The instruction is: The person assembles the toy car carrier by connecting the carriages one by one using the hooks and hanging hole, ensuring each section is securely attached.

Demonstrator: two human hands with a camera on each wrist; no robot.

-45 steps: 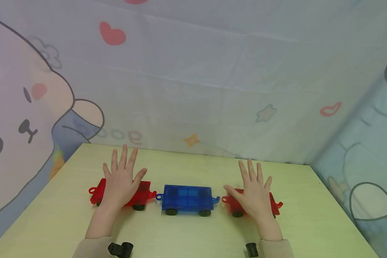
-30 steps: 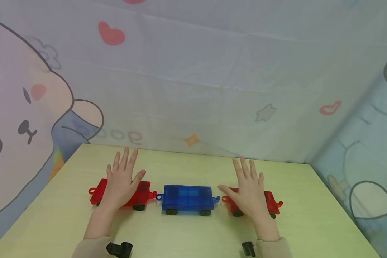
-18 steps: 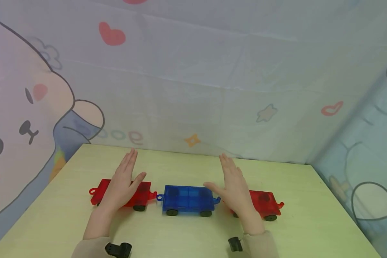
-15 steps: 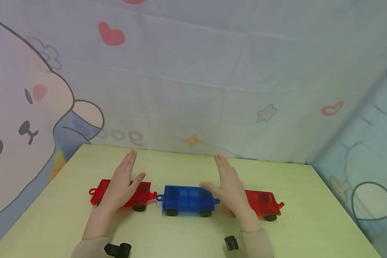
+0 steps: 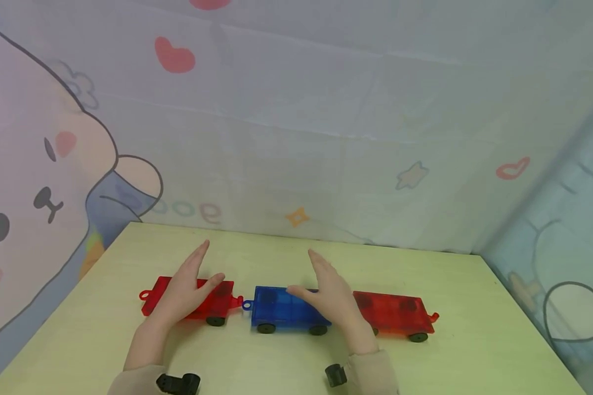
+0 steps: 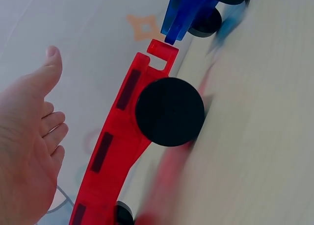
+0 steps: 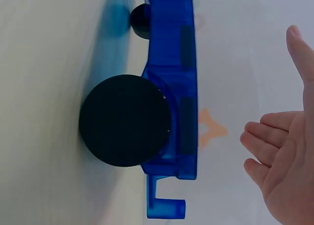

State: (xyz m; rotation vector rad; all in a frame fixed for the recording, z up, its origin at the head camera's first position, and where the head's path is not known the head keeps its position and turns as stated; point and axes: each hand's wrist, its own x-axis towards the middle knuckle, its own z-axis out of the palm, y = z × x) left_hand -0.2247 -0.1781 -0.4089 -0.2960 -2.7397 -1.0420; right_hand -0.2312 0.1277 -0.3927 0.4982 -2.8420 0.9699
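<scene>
Three toy train cars with black wheels stand in a row in the head view: a left red car (image 5: 222, 300), a blue car (image 5: 272, 308) and a right red car (image 5: 395, 314). My left hand (image 5: 184, 293) hovers over the left red car, fingers extended and thumb apart. The left wrist view shows a gap between that hand (image 6: 29, 132) and the car (image 6: 105, 156). Over the blue car's right end is my right hand (image 5: 332, 299), hiding its hook in the head view. In the right wrist view, the blue hook (image 7: 167, 209) has nothing on it.
The cars stand on a pale wooden table (image 5: 257, 362). Behind it hangs a printed cloth backdrop (image 5: 296, 109), which continues on both sides. At the far left of the row, a red ring (image 5: 144, 295) sticks out; a red hook (image 5: 434, 317) ends the right side.
My right hand has moved left from over the right red car to the blue car, turning its palm inward. My left hand has turned slightly on edge. The cars stay put.
</scene>
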